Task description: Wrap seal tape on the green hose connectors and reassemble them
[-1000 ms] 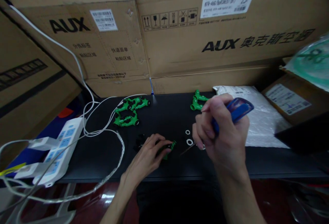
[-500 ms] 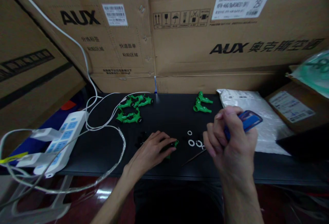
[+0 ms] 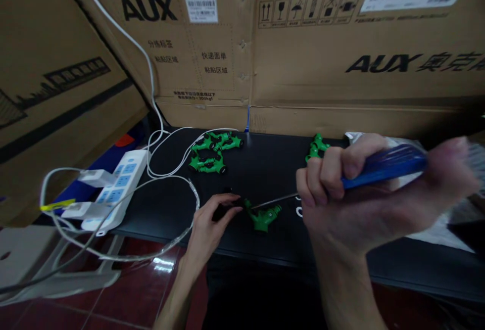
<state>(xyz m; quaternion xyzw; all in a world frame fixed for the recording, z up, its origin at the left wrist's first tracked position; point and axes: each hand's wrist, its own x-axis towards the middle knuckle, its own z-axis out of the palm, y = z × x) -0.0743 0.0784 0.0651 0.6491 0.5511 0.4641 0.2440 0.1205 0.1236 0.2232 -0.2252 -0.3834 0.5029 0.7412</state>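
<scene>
My right hand (image 3: 341, 208) is wrapped round the blue handle of a screwdriver (image 3: 386, 166). Its thin metal shaft points left, with the tip at a green Y-shaped hose fitting (image 3: 262, 220). Whether the tip touches the fitting I cannot tell. Just left of the fitting, my left hand (image 3: 212, 221) pinches a dark black part (image 3: 223, 210) between thumb and fingers; its exact kind is unclear. White rings (image 3: 299, 211) lie right of the fitting, partly hidden by my right hand.
Several green fittings with black parts (image 3: 208, 162) lie at the back left. More green fittings (image 3: 317, 147) are at the back right, beside a white plastic package (image 3: 354, 137). A power strip (image 3: 125, 183) and white cables occupy the left. AUX cartons (image 3: 299, 77) wall the back.
The view has shifted right. My left hand has come off the green fitting and now pinches a black part. The screwdriver has swung so its tip is at the fitting.
</scene>
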